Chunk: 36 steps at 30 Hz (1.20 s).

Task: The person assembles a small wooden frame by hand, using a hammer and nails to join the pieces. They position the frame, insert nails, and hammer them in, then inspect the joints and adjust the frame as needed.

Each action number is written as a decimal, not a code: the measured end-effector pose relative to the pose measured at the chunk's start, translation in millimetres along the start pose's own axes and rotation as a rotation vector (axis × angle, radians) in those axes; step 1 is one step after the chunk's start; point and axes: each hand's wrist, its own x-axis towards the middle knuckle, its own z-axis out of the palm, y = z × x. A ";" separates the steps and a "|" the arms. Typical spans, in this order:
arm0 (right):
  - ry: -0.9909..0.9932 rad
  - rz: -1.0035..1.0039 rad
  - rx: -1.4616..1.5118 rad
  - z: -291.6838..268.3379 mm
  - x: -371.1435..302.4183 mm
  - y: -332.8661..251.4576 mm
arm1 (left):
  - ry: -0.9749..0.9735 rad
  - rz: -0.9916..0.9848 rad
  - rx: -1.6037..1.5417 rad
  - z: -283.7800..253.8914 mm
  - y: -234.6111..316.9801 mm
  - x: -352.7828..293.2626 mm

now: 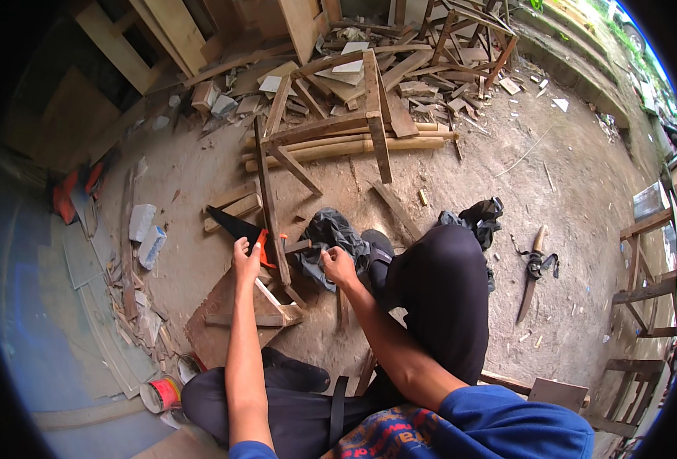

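My left hand is beside the orange handle of a handsaw, its fingers apart and slightly curled; I see nothing held in it. The saw's black blade points to the far left. My right hand is closed, thumb and fingertips together, over a crumpled dark plastic bag. Whatever it pinches is too small to tell. Between the hands, a short piece of wood sticks out by a long, dark wooden leg of a wooden frame.
Bamboo poles lie behind the frame, before a heap of scrap wood. A sheathed machete-like knife lies at the right. Glass sheets and a red-labelled can are at the left. A wooden rack stands far right.
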 end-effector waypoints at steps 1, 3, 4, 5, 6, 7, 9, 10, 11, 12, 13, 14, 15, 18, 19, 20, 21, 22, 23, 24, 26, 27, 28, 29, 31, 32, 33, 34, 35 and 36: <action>-0.008 0.010 0.000 -2.0 1.8 1.5 | -0.020 0.029 0.101 -1.2 4.1 -5.4; -0.004 0.029 -0.001 -1.2 4.3 6.5 | -0.004 0.042 0.284 -7.5 5.4 -18.3; -0.013 0.046 0.000 -1.4 5.8 9.6 | 0.024 0.087 0.418 -10.1 1.9 -24.3; -0.032 0.063 0.003 0.9 4.2 10.7 | 0.056 0.127 0.560 -17.4 -5.1 -32.0; -0.028 0.083 0.007 5.5 11.7 25.3 | -0.003 0.120 0.479 -21.2 -11.7 -33.4; -0.020 0.099 0.065 9.6 19.4 39.6 | -0.012 0.168 0.531 -20.7 -17.9 -36.5; -0.029 0.139 0.032 13.7 16.8 45.3 | -0.032 0.231 0.651 -25.6 -22.3 -52.6; -0.085 0.195 0.040 14.9 16.3 47.4 | -0.026 0.194 0.656 -24.5 -20.6 -56.7; -0.119 0.229 0.033 16.8 16.3 50.3 | 0.014 0.187 0.668 -22.4 -16.2 -59.1; -0.099 0.186 0.001 20.6 20.7 63.0 | 0.025 0.191 0.649 -20.1 -11.8 -57.6; -0.079 0.143 -0.031 23.6 25.0 75.6 | 0.035 0.197 0.630 -17.2 -7.1 -54.8; -0.087 0.137 -0.038 26.7 24.4 81.4 | 0.054 0.186 0.639 -15.7 -4.3 -54.8; -0.046 0.070 -0.157 30.6 16.4 74.5 | 0.063 0.164 0.698 -17.6 -6.7 -57.0; 0.057 0.045 -0.215 36.7 7.2 72.0 | 0.075 0.145 0.716 -16.3 -4.0 -55.9; 0.098 -0.023 -0.272 38.7 9.3 81.0 | 0.075 0.152 0.704 -14.2 0.3 -53.7; 0.025 0.032 -0.281 37.2 6.9 79.8 | 0.084 0.149 0.693 -11.8 -0.9 -54.9; 0.103 -0.067 -0.296 41.1 1.3 78.0 | 0.081 0.137 0.698 -11.8 -2.7 -54.5; 0.182 -0.164 -0.309 46.6 -6.4 76.4 | 0.095 0.148 0.698 -13.0 -4.6 -54.2; 0.263 -0.265 -0.320 50.2 -11.7 72.1 | 0.112 0.161 0.697 -13.4 -6.4 -54.3; 0.277 -0.340 -0.318 50.8 -18.2 51.3 | 0.111 0.141 0.695 -16.2 -6.8 -55.8; 0.211 -0.496 -0.327 56.2 -20.8 33.6 | 0.101 0.112 0.687 -17.4 -4.5 -58.8; 0.184 -0.571 -0.331 59.7 -20.2 30.0 | 0.102 0.119 0.686 -17.9 -2.6 -58.3; 0.090 -0.578 -0.282 67.7 -17.4 29.7 | 0.105 0.125 0.685 -18.9 -1.0 -57.3; -0.035 -0.536 -0.269 76.0 -13.4 30.3 | 0.108 0.134 0.681 -17.7 -0.5 -55.5; -0.174 -0.350 -0.197 87.3 -14.0 34.9 | 0.105 0.128 0.682 -15.2 0.2 -56.1; -0.172 -0.327 -0.233 92.9 -11.4 40.2 | 0.098 0.117 0.685 -15.0 0.8 -55.5; -0.165 -0.305 -0.266 98.3 -7.2 46.8 | 0.090 0.111 0.688 -13.2 3.1 -53.7; -0.158 -0.282 -0.300 102.9 -2.7 53.4 | 0.118 0.138 0.667 -10.5 6.0 -52.1; -0.237 -0.220 -0.303 106.2 -1.7 44.7 | 0.126 0.136 0.672 -13.0 3.3 -52.3; -0.321 -0.157 -0.310 106.9 -1.6 31.2 | 0.133 0.128 0.677 -17.0 0.2 -55.4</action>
